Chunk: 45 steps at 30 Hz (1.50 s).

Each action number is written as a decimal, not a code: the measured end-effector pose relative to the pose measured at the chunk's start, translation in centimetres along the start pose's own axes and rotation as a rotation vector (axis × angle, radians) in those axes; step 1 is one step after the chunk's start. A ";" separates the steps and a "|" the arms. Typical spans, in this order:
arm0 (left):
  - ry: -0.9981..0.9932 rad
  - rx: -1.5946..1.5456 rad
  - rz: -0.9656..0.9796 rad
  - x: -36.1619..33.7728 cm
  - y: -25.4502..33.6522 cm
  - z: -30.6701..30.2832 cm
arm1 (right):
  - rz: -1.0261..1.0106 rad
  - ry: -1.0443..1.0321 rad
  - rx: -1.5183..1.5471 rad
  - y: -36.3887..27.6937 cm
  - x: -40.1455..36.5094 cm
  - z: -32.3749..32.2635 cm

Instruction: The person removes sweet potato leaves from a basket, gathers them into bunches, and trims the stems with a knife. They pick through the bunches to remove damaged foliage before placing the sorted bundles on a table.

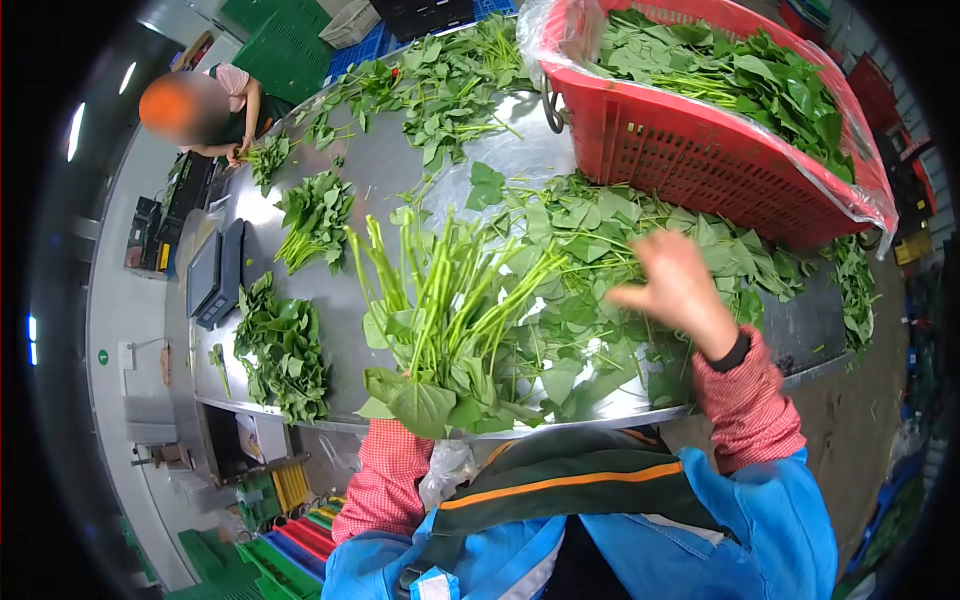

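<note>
A thick bunch of leafy greens (440, 310), pale stems up and leaves down, stands at the table's near edge. My left hand (407, 374) is closed around its lower part, almost wholly covered by leaves. To the right, my right hand (682, 290) hovers above the loose pile of leafy stems (600, 225), thumb apart from the fingers and nothing in it. Its fingers are slightly blurred.
A red plastic basket (680, 130) full of greens, lined with clear film, stands on the metal table (375, 165). Separate bunches (280, 350) lie at left beside a digital scale (215, 272). Across the table a co-worker in an orange cap (168, 105) handles greens.
</note>
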<state>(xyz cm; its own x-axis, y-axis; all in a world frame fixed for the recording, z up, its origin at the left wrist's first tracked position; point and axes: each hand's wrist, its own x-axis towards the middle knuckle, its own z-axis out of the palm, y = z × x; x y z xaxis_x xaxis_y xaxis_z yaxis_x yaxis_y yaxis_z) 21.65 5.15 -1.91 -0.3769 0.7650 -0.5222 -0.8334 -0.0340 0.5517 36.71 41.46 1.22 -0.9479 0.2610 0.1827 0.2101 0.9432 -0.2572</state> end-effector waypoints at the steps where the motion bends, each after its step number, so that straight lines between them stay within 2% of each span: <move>1: -0.009 0.007 -0.005 0.2 -0.1 0.1 | -0.026 -0.126 0.106 -1.2 -0.4 0.9; 3: -0.023 0.023 -0.024 0.7 -0.3 0.2 | 0.002 -0.400 0.604 -2.6 -0.4 3.5; 6: -0.038 0.058 -0.064 1.6 -0.9 0.1 | 0.075 -0.575 1.400 -1.6 0.7 10.8; 9: -0.058 0.144 -0.096 2.7 -1.6 -0.1 | 0.118 -0.430 2.106 -3.1 0.9 11.3; 10: -0.064 0.179 -0.109 2.9 -2.0 -0.3 | 0.171 -0.394 2.183 -3.5 1.7 10.0; 12: -0.071 0.293 -0.104 3.7 -2.7 0.1 | 0.092 -0.310 2.291 -3.9 2.6 10.1; 14: -0.065 0.418 -0.082 4.5 -3.1 1.2 | 0.005 -0.249 2.360 -4.5 3.3 9.1; 16: -0.027 0.531 -0.027 5.0 -3.4 4.4 | 0.083 -0.185 2.347 -5.2 3.6 8.8; 18: 0.036 0.579 0.011 5.7 -4.4 4.9 | 0.139 -0.153 2.363 -5.2 3.6 8.7; 21: 0.007 0.914 0.092 6.4 -5.3 4.7 | 0.246 -0.149 2.112 -4.9 3.7 8.1; 22: 0.010 0.948 0.150 6.2 -5.5 5.2 | 0.274 -0.152 2.031 -4.4 3.9 8.8; 25: 0.108 1.384 0.497 6.1 -6.0 5.8 | 0.262 -0.266 1.991 -3.6 4.2 8.4; 26: 0.075 1.470 0.600 5.9 -5.8 6.1 | 0.266 -0.275 2.040 -3.3 4.1 8.6; 30: 0.076 1.595 0.491 5.4 -5.5 6.8 | 0.121 -0.491 2.170 -2.4 4.2 8.6; 33: 0.046 1.655 0.480 5.4 -5.2 7.0 | -0.063 -0.468 2.084 -3.3 4.4 6.5; 34: 0.026 1.662 0.463 5.6 -5.2 6.5 | -0.123 -0.397 2.057 -3.7 4.4 6.0; 37: -0.083 1.651 0.470 5.9 -4.5 6.4 | -0.049 -0.444 1.912 -3.9 4.2 4.8; 38: -0.128 1.641 0.482 5.8 -4.2 6.6 | 0.056 -0.384 1.856 -4.3 4.0 4.2; 41: -0.010 1.676 0.416 5.0 -3.3 7.6 | 0.237 -0.250 1.809 -4.1 3.3 5.5; 45: -0.081 1.919 0.543 3.9 -1.1 8.1 | 0.226 -0.157 1.871 -2.5 3.5 7.2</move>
<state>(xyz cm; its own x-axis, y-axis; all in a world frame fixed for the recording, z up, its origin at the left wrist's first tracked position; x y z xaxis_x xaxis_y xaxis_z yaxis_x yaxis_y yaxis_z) 24.37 13.39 0.71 -0.3325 0.9383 -0.0955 0.8041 0.3349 0.4911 31.19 38.57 -4.33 -0.9764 0.2110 -0.0460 -0.0763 -0.5364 -0.8405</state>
